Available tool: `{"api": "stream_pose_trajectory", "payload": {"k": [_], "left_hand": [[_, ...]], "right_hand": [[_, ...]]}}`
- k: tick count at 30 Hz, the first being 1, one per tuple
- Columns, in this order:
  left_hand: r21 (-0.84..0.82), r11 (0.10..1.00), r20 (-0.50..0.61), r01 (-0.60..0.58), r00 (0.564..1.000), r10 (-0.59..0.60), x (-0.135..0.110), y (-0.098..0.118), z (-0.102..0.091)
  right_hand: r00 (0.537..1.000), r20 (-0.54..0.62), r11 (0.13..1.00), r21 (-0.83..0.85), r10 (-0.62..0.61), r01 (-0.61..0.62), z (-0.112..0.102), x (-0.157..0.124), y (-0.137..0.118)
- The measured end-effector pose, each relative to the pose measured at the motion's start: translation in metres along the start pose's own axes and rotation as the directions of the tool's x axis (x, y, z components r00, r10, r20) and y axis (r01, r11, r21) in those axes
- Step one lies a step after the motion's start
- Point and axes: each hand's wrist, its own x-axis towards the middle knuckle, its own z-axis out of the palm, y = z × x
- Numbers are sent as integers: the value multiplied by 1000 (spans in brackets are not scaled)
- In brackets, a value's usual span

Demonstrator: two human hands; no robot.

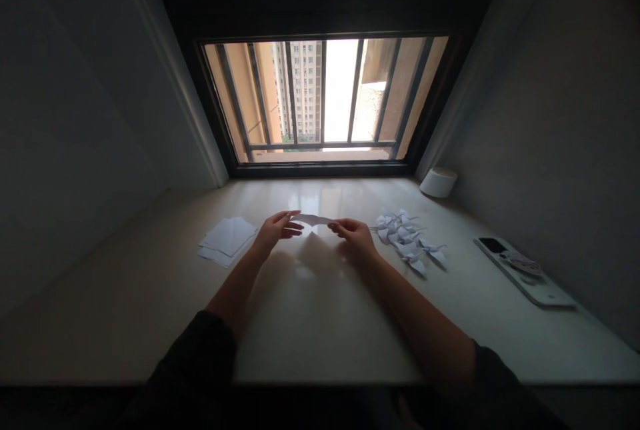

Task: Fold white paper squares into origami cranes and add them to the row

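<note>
A white sheet of paper (313,220) is stretched between my two hands above the pale windowsill (320,323). My left hand (278,229) pinches its left end between thumb and forefinger, the other fingers held out to the side. At the opposite end, my right hand (354,233) has its fingertips closed on the paper. The sheet appears nearly edge-on and slightly bent. To the left of my left hand lies a loose stack of white paper sheets (230,237). Beyond my right hand sits a cluster of several folded paper cranes (403,233).
A phone (520,270) in a light case with a ring-like attachment lies at the right, beside the wall. Near the window's right corner stands a small white cylindrical object (439,182). The dark-framed window (320,169) with bars closes off the back.
</note>
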Motion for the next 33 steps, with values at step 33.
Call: {"api": "stream_pose_trajectory", "payload": {"k": [33], "left_hand": [[-155, 973, -278, -173, 952, 125, 2, -15, 18]], "right_hand": [[987, -142, 970, 239, 70, -34, -2, 9, 4]]}}
